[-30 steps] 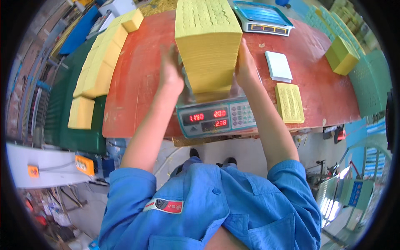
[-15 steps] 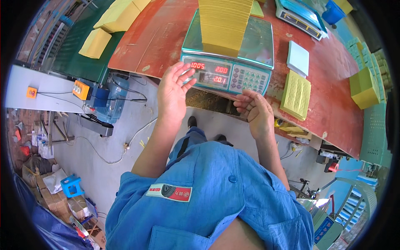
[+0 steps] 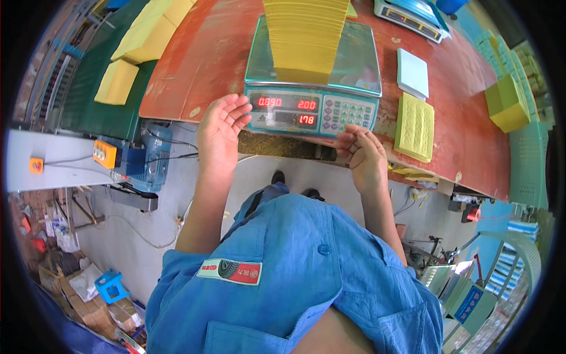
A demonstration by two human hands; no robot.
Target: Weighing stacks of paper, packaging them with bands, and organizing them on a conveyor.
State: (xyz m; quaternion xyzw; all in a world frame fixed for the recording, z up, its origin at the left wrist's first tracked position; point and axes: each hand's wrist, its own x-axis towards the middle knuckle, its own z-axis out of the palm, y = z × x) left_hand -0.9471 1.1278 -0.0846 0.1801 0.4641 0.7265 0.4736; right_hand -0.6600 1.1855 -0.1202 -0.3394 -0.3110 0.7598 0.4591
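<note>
A tall stack of yellow paper sheets [image 3: 303,44] stands on the metal pan of a digital scale [image 3: 356,94]. Red digits glow on its front panel, beside a keypad. Just left of the panel, my left hand [image 3: 221,133] is raised, palm turned inward, its fingers slightly bent and apart, with nothing in them. My right hand [image 3: 364,158] hovers in front of the keypad's lower edge, fingers loosely curled and holding nothing I can see. Neither hand touches the stack. Right of the scale lies a pad of embossed yellow sheets [image 3: 415,127].
The scale stands on a red table [image 3: 188,76]. A white pad [image 3: 413,74] and a second scale [image 3: 413,20] lie farther right. Yellow blocks [image 3: 118,81] rest on a green belt [image 3: 79,112] at left. A motor [image 3: 156,159] and cables sit below. A blue stool [image 3: 111,287] stands on the floor.
My left hand has moved left, away from the display, while my right hand stays near the keypad. The lit digits have changed. The view has shifted slightly.
</note>
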